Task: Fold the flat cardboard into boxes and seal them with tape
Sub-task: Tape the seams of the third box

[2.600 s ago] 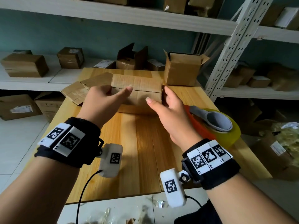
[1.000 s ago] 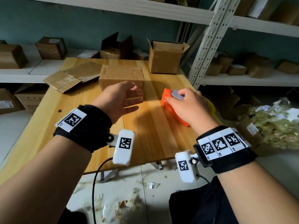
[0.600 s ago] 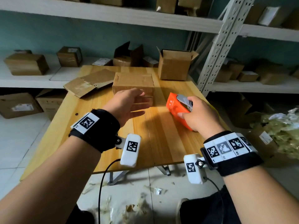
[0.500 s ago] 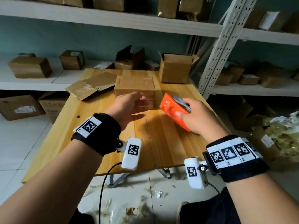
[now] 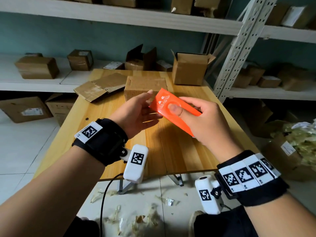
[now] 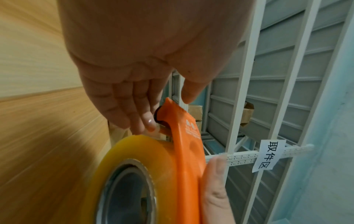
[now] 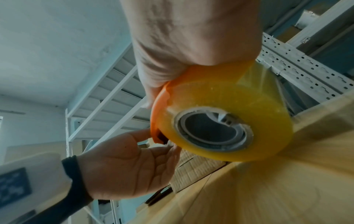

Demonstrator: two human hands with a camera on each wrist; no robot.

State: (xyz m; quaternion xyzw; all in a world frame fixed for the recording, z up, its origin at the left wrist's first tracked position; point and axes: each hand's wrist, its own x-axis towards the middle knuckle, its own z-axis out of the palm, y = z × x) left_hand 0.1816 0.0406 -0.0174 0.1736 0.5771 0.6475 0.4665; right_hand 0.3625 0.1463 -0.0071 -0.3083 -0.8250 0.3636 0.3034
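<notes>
**Both hands on the tape dispenser above the table**

We read black handwritten characters, 取件区, on a white paper label (image 6: pixel 267 154) fixed to the white metal shelving past our left fingertips. The orange plastic tape dispenser (image 5: pixel 172 108) carries pale printing near its front end, too blurred for us to read.

Our right hand (image 5: pixel 203 120) grips the dispenser, thumb pressed flat on its round dimple and fingers curled round the far edge. Our left hand (image 5: pixel 136 113) reaches in palm up, thumb and fingers nearly straight; its fingertips (image 6: pixel 147 124) meet the dispenser's front end, perhaps touching the tape's loose edge, though we cannot tell for sure.

The translucent yellow tape roll (image 7: pixel 228 121) sits under the orange plate, below our right palm.

Just beyond our left hand the folded brown cardboard box (image 5: pixel 145 85) rests on the wooden table (image 5: pixel 179 154), its top flaps closed. Left of it lies flattened brown cardboard (image 5: pixel 100 88).
</notes>
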